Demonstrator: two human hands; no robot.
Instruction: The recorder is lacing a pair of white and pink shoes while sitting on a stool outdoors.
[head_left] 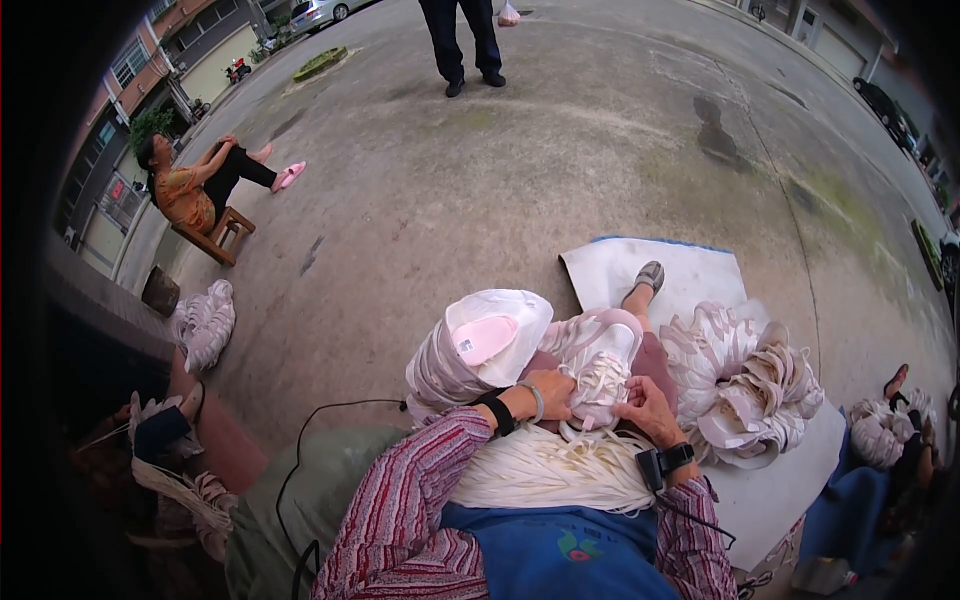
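A white and pink sneaker upper (600,362) rests on my lap with white laces threaded through it. My left hand (548,393) grips the upper's left side by the laces. My right hand (645,408) pinches a lace at its right side. A thick bundle of loose white laces (545,468) lies across my lap just below both hands. To the left stands a stack of white uppers (470,355) with a pink insole on top.
A heap of laced uppers (745,385) lies on a white sheet (680,272) at my right. More uppers (203,325) sit by the low wall at left. A person sits on a wooden stool (222,235) far left; another stands on the concrete (465,45).
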